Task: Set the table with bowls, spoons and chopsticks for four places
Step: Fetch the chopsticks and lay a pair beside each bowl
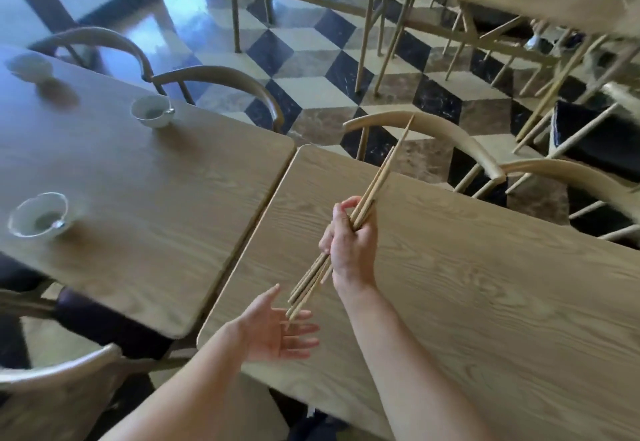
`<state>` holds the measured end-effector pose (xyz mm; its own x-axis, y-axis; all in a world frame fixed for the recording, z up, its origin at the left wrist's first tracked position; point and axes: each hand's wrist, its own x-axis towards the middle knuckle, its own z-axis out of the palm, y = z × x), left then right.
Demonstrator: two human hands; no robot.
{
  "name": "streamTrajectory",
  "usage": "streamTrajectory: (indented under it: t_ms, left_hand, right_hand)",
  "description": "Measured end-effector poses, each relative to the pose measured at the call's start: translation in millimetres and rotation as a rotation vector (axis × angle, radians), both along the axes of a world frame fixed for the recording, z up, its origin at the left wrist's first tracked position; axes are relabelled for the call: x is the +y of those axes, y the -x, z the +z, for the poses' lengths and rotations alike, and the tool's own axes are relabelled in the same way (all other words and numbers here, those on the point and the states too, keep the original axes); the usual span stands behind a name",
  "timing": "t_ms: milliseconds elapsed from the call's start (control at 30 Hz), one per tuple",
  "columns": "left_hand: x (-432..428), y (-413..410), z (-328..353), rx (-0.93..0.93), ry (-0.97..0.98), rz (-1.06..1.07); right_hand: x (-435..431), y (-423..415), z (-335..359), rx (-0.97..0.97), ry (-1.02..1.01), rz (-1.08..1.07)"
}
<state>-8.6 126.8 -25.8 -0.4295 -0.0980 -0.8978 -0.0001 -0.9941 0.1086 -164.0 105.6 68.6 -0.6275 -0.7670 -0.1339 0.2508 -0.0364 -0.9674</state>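
Note:
My right hand (351,243) grips a bundle of several wooden chopsticks (375,181) around its middle, above the right wooden table (485,285). The bundle slants, thin ends up and to the right, butt ends down toward my left hand (277,331). That hand lies palm up with straight fingers just under the butt ends. On the left table (145,205) stand three white bowls: one near the left edge (38,214) with a spoon in it, one at the far side (152,111) with a spoon, and a blurred one at the far left (29,65).
A narrow gap (256,219) separates the two tables. Curved-back wooden chairs stand around them, at the far side (221,79), behind the right table (433,132) and at the near left (59,368). More tables and chairs fill the checkered floor beyond.

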Motion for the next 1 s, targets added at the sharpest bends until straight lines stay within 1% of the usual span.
streamTrajectory:
  t_ms: [67, 100, 133, 167, 200, 233, 267, 300, 367, 400, 433, 533, 600, 633, 700, 800, 900, 1000]
  left_hand:
    - [3.5, -12.0, 8.5, 0.022, 0.036, 0.075]
    - [2.6, -12.5, 17.0, 0.069, 0.048, 0.158]
    - [1.2, -12.8, 24.9, 0.126, 0.064, 0.247]
    - [0.9, -12.5, 32.3, 0.201, 0.094, 0.311]
    - [1.7, -15.3, 43.8, 0.26, 0.13, 0.314]
    - [3.7, -22.8, 54.0, 0.302, 0.146, 0.324]
    - [6.7, -36.7, 58.3, 0.357, 0.1, 0.361]
    - [10.3, -56.1, 59.6, 0.373, 0.062, 0.391]
    - [24.8, -97.8, 59.2, 0.315, 0.133, 0.406]
    - [31.6, -121.2, 52.8, 0.235, 0.181, 0.466]
    - [36.1, -143.1, 48.4, 0.185, 0.185, 0.524]
    - [48.7, -199.2, 57.0, 0.117, 0.31, 0.547]
    - [63.4, -244.4, 64.6, 0.134, 0.382, 0.496]
    - [72.5, -270.5, 66.0, 0.155, 0.403, 0.461]
    - [90.6, -324.5, 68.6, 0.183, 0.449, 0.42]
    - [113.4, -389.6, 82.1, 0.171, 0.526, 0.479]
    - [134.6, -436.1, 92.1, 0.124, 0.601, 0.476]
    - [143.7, -477.8, 91.0, 0.044, 0.642, 0.521]
  right_hand:
    - [-2.6, -16.4, 13.0, 0.084, 0.084, 0.026]
    - [1.1, -30.3, 14.7, 0.107, 0.09, 0.061]
    - [8.8, -49.1, 7.5, 0.141, 0.046, 0.113]
    - [18.3, -69.8, -6.6, 0.18, -0.052, 0.175]
    - [29.2, -89.9, -17.7, 0.223, -0.187, 0.237]
    - [40.0, -105.7, -24.7, 0.253, -0.274, 0.304]
    - [44.7, -118.2, -25.8, 0.23, -0.299, 0.33]
    - [45.1, -130.7, -20.6, 0.164, -0.277, 0.327]
    - [46.3, -155.2, -1.9, 0.06, -0.161, 0.32]
    - [47.6, -171.2, 5.4, 0.025, -0.13, 0.307]
    - [53.7, -189.1, 11.0, -0.005, -0.122, 0.316]
    - [92.0, -268.2, -5.0, -0.076, -0.196, 0.448]
    - [114.1, -319.0, -17.0, -0.061, -0.262, 0.518]
    - [122.7, -339.7, -14.2, -0.074, -0.303, 0.586]
    - [136.2, -373.3, -6.6, -0.12, -0.387, 0.774]
    - [155.9, -418.2, 1.6, -0.192, -0.542, 1.1]
    - [166.6, -463.8, 1.9, -0.238, -0.629, 1.199]
    - [161.1, -496.3, 6.7, -0.251, -0.666, 1.318]
